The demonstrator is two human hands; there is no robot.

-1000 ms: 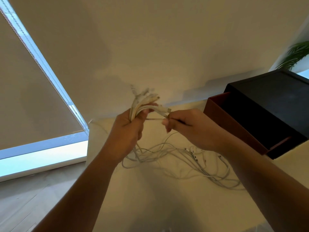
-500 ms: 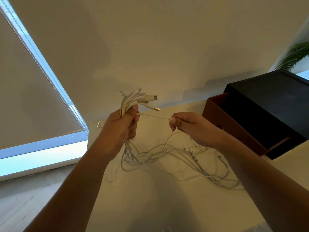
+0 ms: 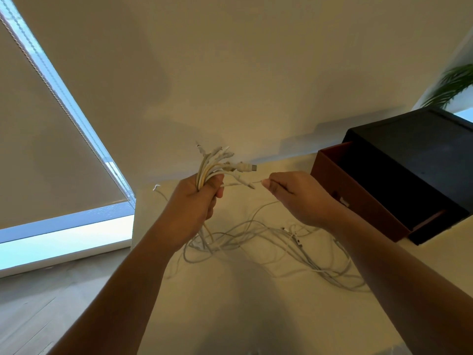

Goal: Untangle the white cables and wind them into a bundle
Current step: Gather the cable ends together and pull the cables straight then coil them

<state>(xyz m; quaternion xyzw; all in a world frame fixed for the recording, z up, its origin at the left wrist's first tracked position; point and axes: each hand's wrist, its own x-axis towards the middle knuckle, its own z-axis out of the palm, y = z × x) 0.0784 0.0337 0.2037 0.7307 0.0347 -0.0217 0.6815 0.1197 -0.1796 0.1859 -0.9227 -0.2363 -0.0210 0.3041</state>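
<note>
Nearest the camera, two bare forearms enter from 7 and 5 o'clock, both cut off by the lower frame edge. They reach over a cream counter (image 3: 230, 316); its near edge is out of frame.

On the counter, between and beyond the forearms, lies the loose tangle (image 3: 268, 242) of white cables. Its thin loops cross one another and spread towards 4 o'clock, where the right forearm covers part of them. Single runs cannot be traced. Small dark-tipped connectors (image 3: 297, 239) show within it, too small to tell their type. One stray cable end (image 3: 156, 187) lies near the counter's far left corner.

The left hand (image 3: 190, 203) is raised just left of centre. Its grip is closed in a fist round a bunch of cable ends (image 3: 215, 167), which fans out of the top of the fist towards 1 o'clock, plugs uppermost. The cords drop from under the fist into the tangle.

The right hand (image 3: 299, 198) is at 3 o'clock of the left hand and apart from it. Its grip is narrow, the fingertips pinching a thin strand (image 3: 258, 182) that spans the gap to the left fist. A cable leaves beneath this hand; whether it is the same strand cannot be told.

Beyond, at 3 o'clock, a brown open box (image 3: 363, 208) stands against a black box (image 3: 414, 155). The brown box's interior is in shadow.

Farthest is a plain wall (image 3: 256, 60). At 9 o'clock hangs a roller blind (image 3: 38, 149) with a bead chain (image 3: 64, 98). At 2 o'clock are blurred plant fronds (image 3: 455, 85), cut by the frame edge.
</note>
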